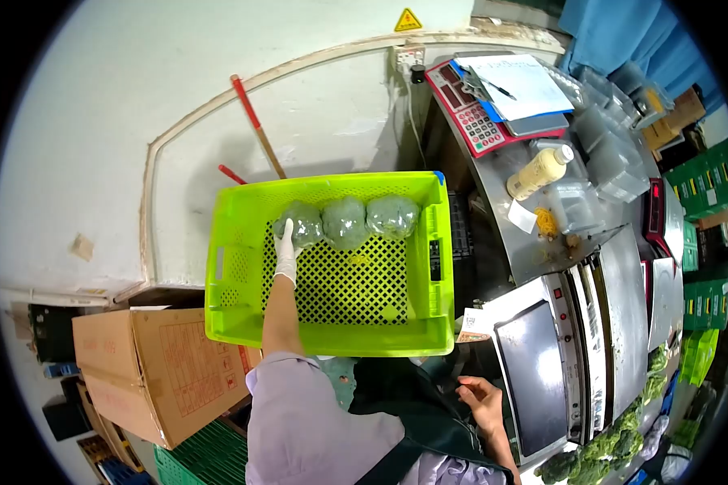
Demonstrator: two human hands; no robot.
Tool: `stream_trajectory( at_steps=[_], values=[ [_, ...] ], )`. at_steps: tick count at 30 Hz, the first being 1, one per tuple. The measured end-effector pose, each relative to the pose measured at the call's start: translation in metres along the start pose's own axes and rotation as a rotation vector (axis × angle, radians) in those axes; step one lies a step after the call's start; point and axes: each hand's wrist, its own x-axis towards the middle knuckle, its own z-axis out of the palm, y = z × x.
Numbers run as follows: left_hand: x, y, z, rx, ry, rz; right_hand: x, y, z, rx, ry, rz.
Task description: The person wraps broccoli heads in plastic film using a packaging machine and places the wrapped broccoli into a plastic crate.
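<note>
My left hand [286, 252], in a white glove, reaches into a bright green plastic crate [332, 340]. Its fingers are closed round the side of a film-wrapped broccoli head [303, 225], the leftmost of three in a row along the crate's far wall. The middle wrapped head [344, 222] and the right one [392, 217] sit right beside it, all resting on the lattice floor. Bare and loosely curled, my right hand [482, 404] hangs by the dark apron, with its fingers a little apart and nothing visible in them.
A cardboard box [182, 368] stands left of the crate. On the right, a metal table holds a red scale [471, 121], a clipboard [518, 85], a bottle [539, 172] and clear tubs [615, 153]. Nearer is a wrapping machine [534, 364], with unwrapped broccoli [598, 453] beyond it.
</note>
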Motion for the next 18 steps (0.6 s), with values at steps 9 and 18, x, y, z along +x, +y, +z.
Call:
stream_trajectory(
  at_steps=[9, 18],
  values=[
    [-0.024, 0.018, 0.002, 0.397, -0.217, 0.208, -0.005, 0.010, -0.014, -0.174, 0.022, -0.139],
    [-0.069, 0.039, 0.048, 0.771, -0.082, 0.622, -0.082, 0.007, -0.112, -0.116, 0.393, -0.258]
  ],
)
